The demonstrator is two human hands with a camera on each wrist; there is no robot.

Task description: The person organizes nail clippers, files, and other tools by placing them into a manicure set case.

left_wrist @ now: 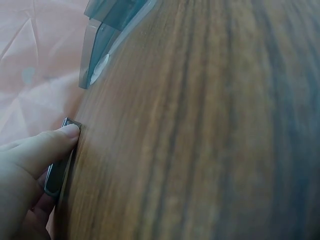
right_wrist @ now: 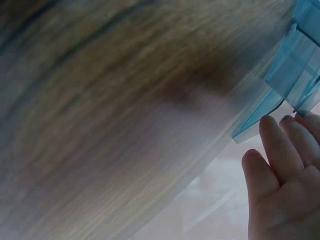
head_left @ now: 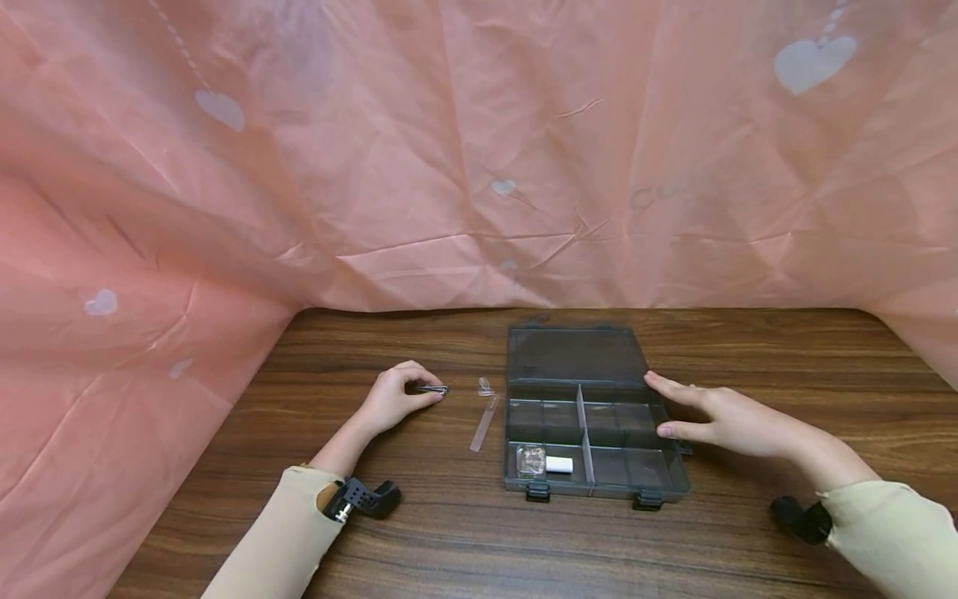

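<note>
An open grey see-through compartment box (head_left: 599, 366) lies on the wooden table (head_left: 419, 532), lid flat at the back. Its front-left cell holds a small clear cube (head_left: 530, 460) and a white piece (head_left: 559, 464). My right hand (head_left: 674, 408) rests with straight fingers on the box's right edge; in the right wrist view the fingertips (right_wrist: 272, 135) touch the box wall (right_wrist: 295, 75). Left of the box, my left hand (head_left: 427, 396) grips a small dark metal tool (head_left: 437, 388), which looks like tweezers. In the left wrist view my thumb (left_wrist: 55, 142) presses on that tool (left_wrist: 57, 172).
A tiny clear piece (head_left: 485, 387) and a clear strip (head_left: 484, 423) lie between my left hand and the box. Pink cloth (head_left: 479, 166) hangs behind and along the left side. Black wrist mounts (head_left: 362, 497) sit near both sleeves.
</note>
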